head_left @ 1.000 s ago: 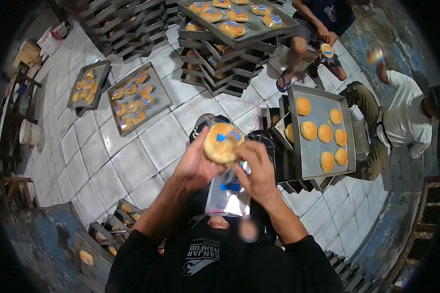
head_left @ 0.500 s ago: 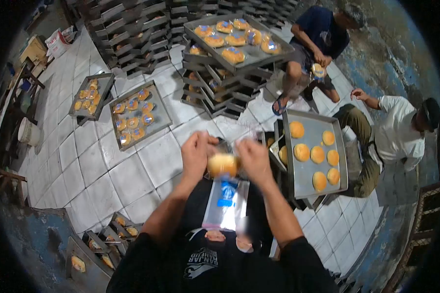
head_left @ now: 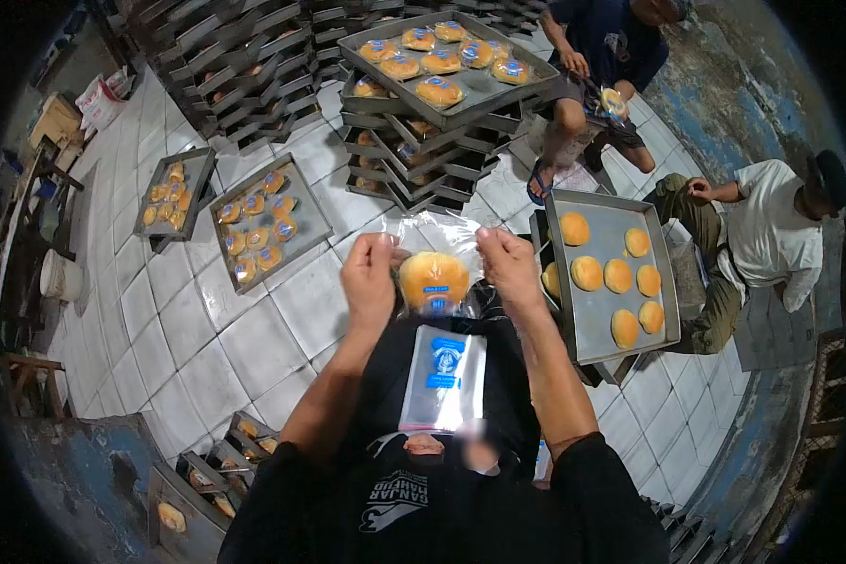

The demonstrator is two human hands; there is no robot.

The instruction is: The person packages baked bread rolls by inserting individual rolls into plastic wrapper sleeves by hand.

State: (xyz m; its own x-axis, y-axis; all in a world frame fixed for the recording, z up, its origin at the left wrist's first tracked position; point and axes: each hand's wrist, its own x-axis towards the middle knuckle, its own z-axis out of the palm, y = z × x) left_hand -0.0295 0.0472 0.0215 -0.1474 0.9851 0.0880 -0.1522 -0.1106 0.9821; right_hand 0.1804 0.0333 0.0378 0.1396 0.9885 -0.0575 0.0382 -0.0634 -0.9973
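A round golden bun (head_left: pixel 433 278) sits inside a clear plastic bag (head_left: pixel 430 228) with blue print, held up in front of me. My left hand (head_left: pixel 369 282) pinches the bag's upper left corner. At the upper right corner, my right hand (head_left: pixel 509 271) has its fingers closed on the film, so the bag's top edge is stretched between them. Below, a stack of flat printed bags (head_left: pixel 445 376) lies on my lap. Just right of my right hand, a metal tray (head_left: pixel 600 331) carries several unwrapped buns (head_left: pixel 617 275).
Stacked metal trays (head_left: pixel 461 117) with wrapped buns stand ahead. Two more trays (head_left: pixel 296 246) (head_left: pixel 197 188) lie on the tiled floor at left. One co-worker (head_left: pixel 611 66) handles a bagged bun; another person (head_left: pixel 771 226) sits at right. More trays (head_left: pixel 174 508) are low at left.
The blurred bun and bag have become sharp, and the bag's top is now spread taut between my hands. The bun has settled lower in it. The seated person's hand at right has lowered.
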